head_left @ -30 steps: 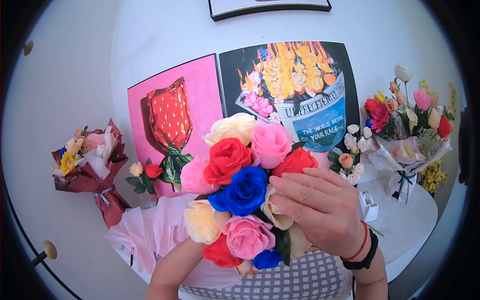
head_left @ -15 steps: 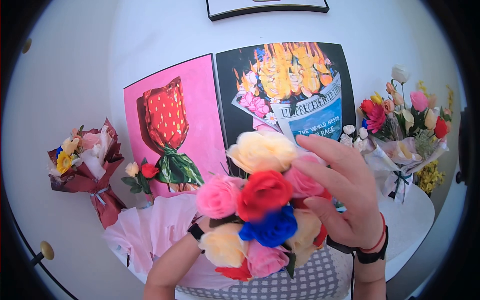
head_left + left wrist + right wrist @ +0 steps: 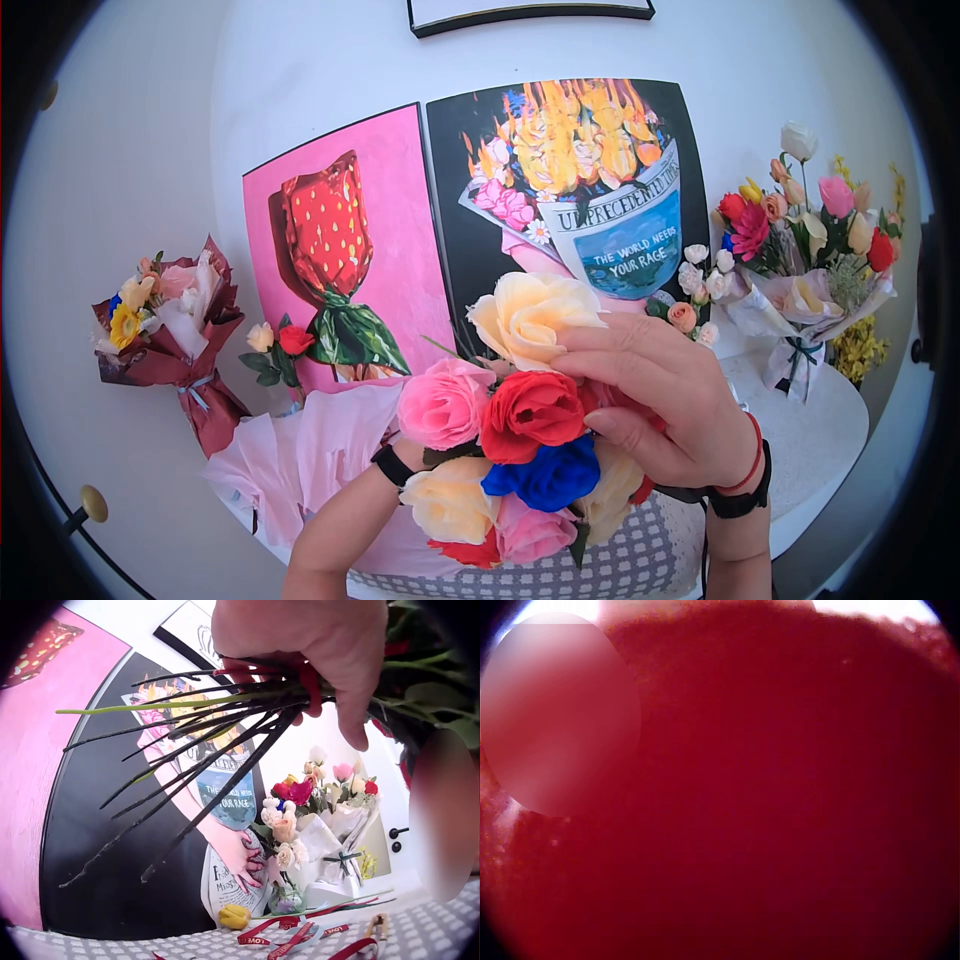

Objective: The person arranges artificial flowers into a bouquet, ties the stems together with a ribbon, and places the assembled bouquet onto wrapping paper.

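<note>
A bunch of artificial roses, with a red rose (image 3: 533, 415), a blue rose (image 3: 548, 474) and a cream rose (image 3: 530, 318) among them, is held up in the head view. In the left wrist view my left hand (image 3: 315, 645) grips the dark stems (image 3: 217, 720) where a red tie circles them; the blooms hide that hand from the head camera. My right hand (image 3: 665, 395) rests on the right side of the blooms, fingers bent loosely against the cream rose and thumb by the red one. Red fills the right wrist view.
Pink wrapping paper (image 3: 330, 445) lies left on the table. A wrapped bouquet (image 3: 185, 335) stands left, another (image 3: 805, 300) right. Two pictures lean on the wall behind. Ribbons (image 3: 289, 941), a yellow tulip (image 3: 234, 916) and a glass vase (image 3: 286, 900) are on the patterned cloth.
The bunch has tilted and shifted slightly right, bringing the cream rose forward. My right hand lifted off the blooms, then came back down beside the cream and red roses.
</note>
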A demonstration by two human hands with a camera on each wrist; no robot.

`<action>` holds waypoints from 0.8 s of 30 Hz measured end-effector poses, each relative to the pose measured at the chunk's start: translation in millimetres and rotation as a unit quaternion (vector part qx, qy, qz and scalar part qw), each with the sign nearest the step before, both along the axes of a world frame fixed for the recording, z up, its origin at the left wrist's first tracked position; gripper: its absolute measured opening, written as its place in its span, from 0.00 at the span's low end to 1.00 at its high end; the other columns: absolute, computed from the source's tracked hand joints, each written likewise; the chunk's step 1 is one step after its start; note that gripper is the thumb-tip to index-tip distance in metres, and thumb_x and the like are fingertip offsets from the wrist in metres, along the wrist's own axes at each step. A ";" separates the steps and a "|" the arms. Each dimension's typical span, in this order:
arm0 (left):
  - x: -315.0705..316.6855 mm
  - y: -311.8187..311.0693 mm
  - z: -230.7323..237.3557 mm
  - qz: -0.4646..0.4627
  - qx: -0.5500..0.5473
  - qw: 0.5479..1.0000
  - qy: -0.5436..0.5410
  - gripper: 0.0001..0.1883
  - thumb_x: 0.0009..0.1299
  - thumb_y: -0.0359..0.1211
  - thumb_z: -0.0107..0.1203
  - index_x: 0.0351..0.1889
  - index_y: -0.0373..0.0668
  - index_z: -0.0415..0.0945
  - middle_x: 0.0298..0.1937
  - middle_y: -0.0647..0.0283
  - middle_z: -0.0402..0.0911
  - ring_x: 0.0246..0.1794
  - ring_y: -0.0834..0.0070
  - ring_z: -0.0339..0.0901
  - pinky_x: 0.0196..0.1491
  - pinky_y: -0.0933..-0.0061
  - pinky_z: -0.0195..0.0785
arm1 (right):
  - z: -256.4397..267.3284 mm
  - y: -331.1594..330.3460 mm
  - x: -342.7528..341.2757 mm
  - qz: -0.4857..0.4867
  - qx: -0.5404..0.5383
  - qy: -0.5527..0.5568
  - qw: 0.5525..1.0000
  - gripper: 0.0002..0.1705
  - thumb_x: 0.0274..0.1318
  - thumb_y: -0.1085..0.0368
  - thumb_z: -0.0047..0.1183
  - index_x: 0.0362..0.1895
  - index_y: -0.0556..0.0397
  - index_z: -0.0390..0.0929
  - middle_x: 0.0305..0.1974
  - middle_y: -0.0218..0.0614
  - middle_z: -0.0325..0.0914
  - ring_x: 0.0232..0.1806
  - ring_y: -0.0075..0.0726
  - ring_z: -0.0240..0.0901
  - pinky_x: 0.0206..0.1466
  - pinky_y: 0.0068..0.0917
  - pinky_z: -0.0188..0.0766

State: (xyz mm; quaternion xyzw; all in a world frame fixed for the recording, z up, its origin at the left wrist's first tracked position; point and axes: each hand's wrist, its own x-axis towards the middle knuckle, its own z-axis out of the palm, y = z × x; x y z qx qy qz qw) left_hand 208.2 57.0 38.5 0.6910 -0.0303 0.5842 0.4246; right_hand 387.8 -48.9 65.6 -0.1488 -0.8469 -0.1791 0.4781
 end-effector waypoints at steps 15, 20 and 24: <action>-32.1 -14.6 -42.3 0.039 0.018 0.999 0.016 0.09 0.63 0.29 0.51 0.38 0.42 0.62 0.31 0.67 0.65 0.33 0.76 0.65 0.39 0.75 0.60 | 1.5 20.0 10.0 0.091 0.028 0.190 0.977 0.18 0.54 0.65 0.46 0.48 0.61 0.69 0.47 0.43 0.71 0.50 0.41 0.67 0.52 0.30 0.60; -9.1 -7.7 -27.7 0.059 0.034 0.998 0.015 0.09 0.63 0.29 0.51 0.38 0.42 0.62 0.31 0.67 0.65 0.32 0.76 0.65 0.39 0.75 0.60 | -4.3 43.7 2.9 0.122 -0.131 0.296 0.938 0.17 0.52 0.67 0.48 0.47 0.62 0.69 0.41 0.38 0.74 0.45 0.30 0.68 0.49 0.25 0.62; -15.3 -0.9 1.8 0.068 0.042 0.997 0.017 0.09 0.63 0.29 0.51 0.37 0.42 0.62 0.31 0.67 0.65 0.32 0.77 0.65 0.39 0.75 0.60 | -25.3 70.1 -10.9 0.043 -0.088 0.171 0.980 0.32 0.45 0.60 0.57 0.54 0.61 0.62 0.40 0.41 0.74 0.44 0.38 0.70 0.48 0.30 0.63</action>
